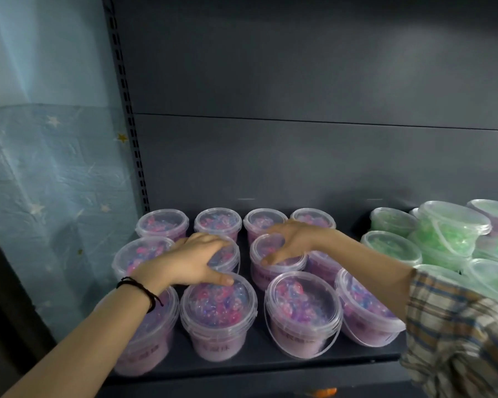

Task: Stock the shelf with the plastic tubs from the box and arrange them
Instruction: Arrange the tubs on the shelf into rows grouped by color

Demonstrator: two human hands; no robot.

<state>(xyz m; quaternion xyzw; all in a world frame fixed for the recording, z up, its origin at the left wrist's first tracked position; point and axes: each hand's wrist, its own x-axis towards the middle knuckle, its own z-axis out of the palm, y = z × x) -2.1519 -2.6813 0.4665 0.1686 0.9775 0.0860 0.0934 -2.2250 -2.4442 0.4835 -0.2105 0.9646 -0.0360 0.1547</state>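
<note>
Several clear plastic tubs of pink and purple beads stand in three rows on the dark shelf (259, 360). My left hand (194, 258) lies on top of a middle-row tub (227, 255), fingers curved over its lid and thumb reaching toward the front tub (217, 314). My right hand (292, 239) rests on the lid of the neighbouring middle-row tub (276, 264), fingers spread over its far rim and thumb on the near rim. Another front tub (302, 311) stands below it with its handle hanging down.
Green tubs (449, 228) are stacked at the right end of the shelf. A grey slotted upright (128, 119) and a blue starred curtain (49, 168) border the left side. The grey back panel (299, 153) rises behind the tubs.
</note>
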